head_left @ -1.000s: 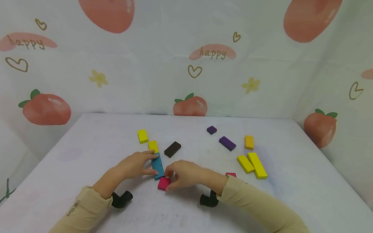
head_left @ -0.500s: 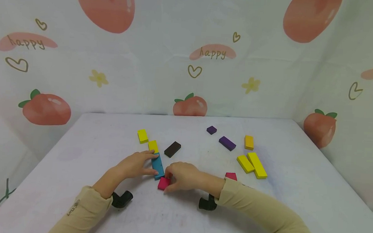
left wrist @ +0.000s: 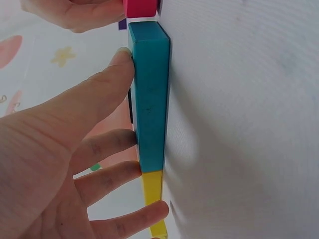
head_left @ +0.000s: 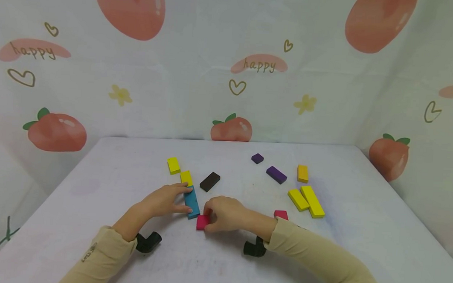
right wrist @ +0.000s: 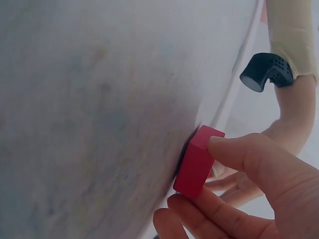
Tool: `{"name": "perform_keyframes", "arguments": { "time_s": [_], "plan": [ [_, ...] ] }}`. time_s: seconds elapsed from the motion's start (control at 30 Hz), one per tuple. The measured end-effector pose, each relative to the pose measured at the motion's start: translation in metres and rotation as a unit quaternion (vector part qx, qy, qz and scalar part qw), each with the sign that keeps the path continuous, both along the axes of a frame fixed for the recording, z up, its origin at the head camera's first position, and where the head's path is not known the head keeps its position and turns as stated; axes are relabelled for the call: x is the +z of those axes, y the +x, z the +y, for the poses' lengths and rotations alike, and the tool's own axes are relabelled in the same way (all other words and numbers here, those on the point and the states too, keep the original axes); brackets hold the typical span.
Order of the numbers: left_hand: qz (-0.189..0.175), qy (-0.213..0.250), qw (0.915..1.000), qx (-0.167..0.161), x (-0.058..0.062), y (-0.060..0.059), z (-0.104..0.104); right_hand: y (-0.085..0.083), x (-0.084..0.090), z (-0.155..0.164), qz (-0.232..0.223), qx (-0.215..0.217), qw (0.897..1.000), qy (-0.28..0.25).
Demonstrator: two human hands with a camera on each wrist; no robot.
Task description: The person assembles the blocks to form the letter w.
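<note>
My left hand (head_left: 165,200) lies on the white table (head_left: 118,161) with straight fingers pressed against the left side of a long teal block (head_left: 192,202), also seen in the left wrist view as the teal block (left wrist: 149,94). A yellow block (head_left: 186,177) (left wrist: 152,191) butts its far end. My right hand (head_left: 222,213) pinches a small pink block (head_left: 202,222) between thumb and fingers, flat on the table right at the teal block's near end. In the right wrist view, the pink block (right wrist: 198,162) sits between my thumb and fingertips (right wrist: 234,147).
Loose blocks lie further out: a yellow one (head_left: 173,165), a dark brown one (head_left: 210,181), two purple ones (head_left: 276,174) (head_left: 257,158), an orange one (head_left: 303,173), two long yellow ones (head_left: 312,200) and another pink one (head_left: 280,214). A printed cloth backdrop (head_left: 230,64) surrounds the table.
My right hand has slid the pink block slightly right and closer to the teal block's near end. The left hand has stayed on the teal block.
</note>
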State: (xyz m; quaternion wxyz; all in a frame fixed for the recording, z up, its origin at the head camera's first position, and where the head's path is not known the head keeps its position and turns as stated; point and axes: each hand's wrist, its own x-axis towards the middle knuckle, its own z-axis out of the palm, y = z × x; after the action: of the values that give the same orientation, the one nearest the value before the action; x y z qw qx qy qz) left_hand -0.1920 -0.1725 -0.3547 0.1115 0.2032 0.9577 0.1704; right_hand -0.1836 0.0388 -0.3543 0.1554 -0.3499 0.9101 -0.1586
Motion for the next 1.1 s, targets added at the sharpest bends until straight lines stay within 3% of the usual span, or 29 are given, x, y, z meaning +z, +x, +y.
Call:
{"name": "perform_keyframes", "arguments": {
  "time_s": [0.27, 1.1],
  "plan": [
    [-0.007, 0.002, 0.9999, 0.009, 0.0004, -0.0004, 0.0002, -0.0015, 0.0014, 0.0064, -0.02, -0.011, 1.0, -0.019],
    [-0.007, 0.003, 0.9999, 0.012, -0.0011, -0.0017, 0.0007, -0.004, 0.0005, 0.0075, -0.021, -0.011, 1.0, -0.019]
  ]
}}
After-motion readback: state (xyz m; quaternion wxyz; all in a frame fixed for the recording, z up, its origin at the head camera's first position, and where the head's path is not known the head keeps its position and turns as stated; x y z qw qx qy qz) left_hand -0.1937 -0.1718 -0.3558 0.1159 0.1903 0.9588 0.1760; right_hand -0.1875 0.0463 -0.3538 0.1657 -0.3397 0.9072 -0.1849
